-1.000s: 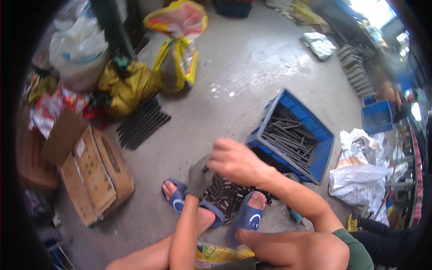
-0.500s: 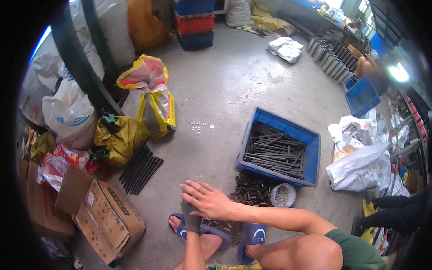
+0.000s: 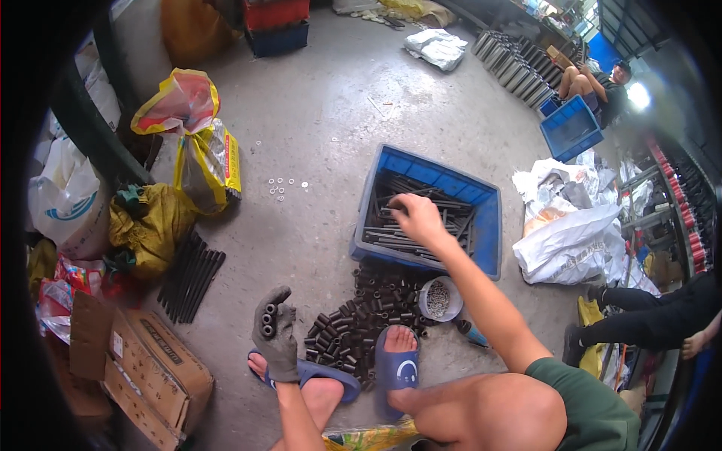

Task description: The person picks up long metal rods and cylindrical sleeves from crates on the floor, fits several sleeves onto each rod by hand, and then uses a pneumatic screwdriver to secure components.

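Observation:
My left hand point(image 3: 275, 334), in a grey glove, is raised above my left sandal and shut on a few short dark metal sleeves point(image 3: 267, 319). My bare right hand point(image 3: 418, 219) reaches forward into a blue plastic crate point(image 3: 489, 225), where its fingers curl around the end of one of the long dark rods point(image 3: 391, 239) lying inside. A pile of short dark sleeves point(image 3: 353, 319) lies on the concrete floor between the crate and my feet in blue sandals point(image 3: 395, 368).
A small white bowl of washers point(image 3: 438, 298) stands by the pile. Left are a bundle of dark rods point(image 3: 192, 274), yellow bags point(image 3: 150, 222) and a cardboard box point(image 3: 154, 368). White sacks point(image 3: 571, 233) lie right; a second blue crate point(image 3: 571, 128) and a seated person point(image 3: 594, 79) are behind.
My right hand has left the left hand near the sleeve pile and stretched forward into the blue crate. The view has tilted up and forward.

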### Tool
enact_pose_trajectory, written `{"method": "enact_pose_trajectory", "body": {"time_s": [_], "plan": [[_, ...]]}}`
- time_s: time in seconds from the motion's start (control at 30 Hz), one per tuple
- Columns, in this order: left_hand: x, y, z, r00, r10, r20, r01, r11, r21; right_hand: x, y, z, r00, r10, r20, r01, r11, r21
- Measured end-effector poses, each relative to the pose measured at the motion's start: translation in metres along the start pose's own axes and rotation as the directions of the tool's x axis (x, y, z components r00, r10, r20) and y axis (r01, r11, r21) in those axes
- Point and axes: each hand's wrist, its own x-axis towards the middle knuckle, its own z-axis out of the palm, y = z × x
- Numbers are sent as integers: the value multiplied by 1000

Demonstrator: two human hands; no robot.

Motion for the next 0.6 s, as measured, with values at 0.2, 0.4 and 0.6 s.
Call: {"method": "enact_pose_trajectory", "body": {"time_s": [0.2, 0.4, 0.6], "plan": [[1, -6, 2, 999, -48, 0, 48, 999, 21, -16, 57, -2, 994, 15, 105, 12, 969, -249], [-5, 5, -3, 998, -21, -63, 17, 998, -54, -99, -29, -49, 990, -69, -122, 78, 994, 76], [-2, -23, 12, 979, 27, -204, -43, 996, -76, -182, 24, -29, 916, 287, 279, -207, 936, -284]]}}
